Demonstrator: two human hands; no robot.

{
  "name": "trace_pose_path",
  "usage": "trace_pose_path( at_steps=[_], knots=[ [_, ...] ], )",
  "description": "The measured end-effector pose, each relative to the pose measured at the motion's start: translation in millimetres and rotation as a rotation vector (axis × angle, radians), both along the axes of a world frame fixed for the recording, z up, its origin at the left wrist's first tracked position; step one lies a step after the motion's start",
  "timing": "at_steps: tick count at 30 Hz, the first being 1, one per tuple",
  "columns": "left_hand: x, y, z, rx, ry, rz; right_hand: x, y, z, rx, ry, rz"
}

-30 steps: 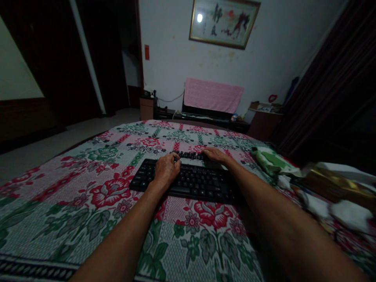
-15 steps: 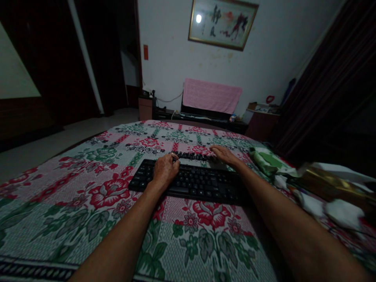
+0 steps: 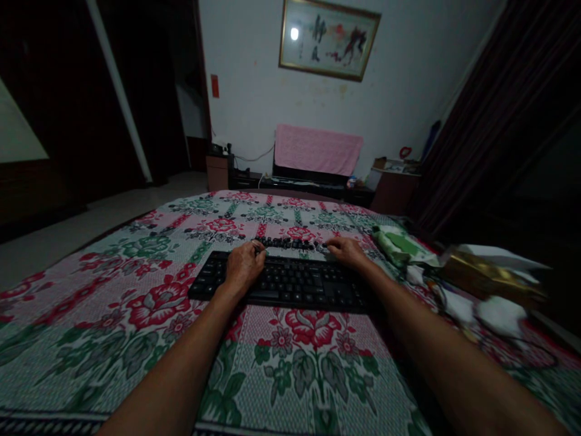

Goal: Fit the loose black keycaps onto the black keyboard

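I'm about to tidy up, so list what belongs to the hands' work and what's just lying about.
Seemingly in the work:
black rectangular keyboard
row of small black pieces, probably keycaps

Just lying about:
green-and-white soft packet
shiny gold-coloured box
crumpled white wads, probably tissue

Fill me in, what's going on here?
A person's left hand is over the left part of a black computer keyboard on a floral cloth. Small black pieces, possibly keycaps, lie in a row beyond the keyboard. The right hand is at the row's right end. I can't tell whether either hand grips a piece.
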State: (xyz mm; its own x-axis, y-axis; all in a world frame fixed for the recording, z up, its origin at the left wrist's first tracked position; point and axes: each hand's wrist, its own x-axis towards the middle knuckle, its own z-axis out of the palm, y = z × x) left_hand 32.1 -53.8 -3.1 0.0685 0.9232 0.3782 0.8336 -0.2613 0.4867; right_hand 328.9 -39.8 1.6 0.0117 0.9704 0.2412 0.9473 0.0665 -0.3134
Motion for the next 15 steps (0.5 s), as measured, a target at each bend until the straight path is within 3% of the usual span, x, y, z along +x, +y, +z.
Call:
trace_pose_path(
  at_steps=[7, 15],
  knots=[
    [-2, 3, -3.4, 0.028, -0.005, -0.014, -29, 27, -10.3, -0.06, -0.057, -0.07],
    [-2, 2, -2.6, 0.025, -0.042, -0.023, -34, 36, -11.4, -0.074, -0.147, 0.002]
  ],
)
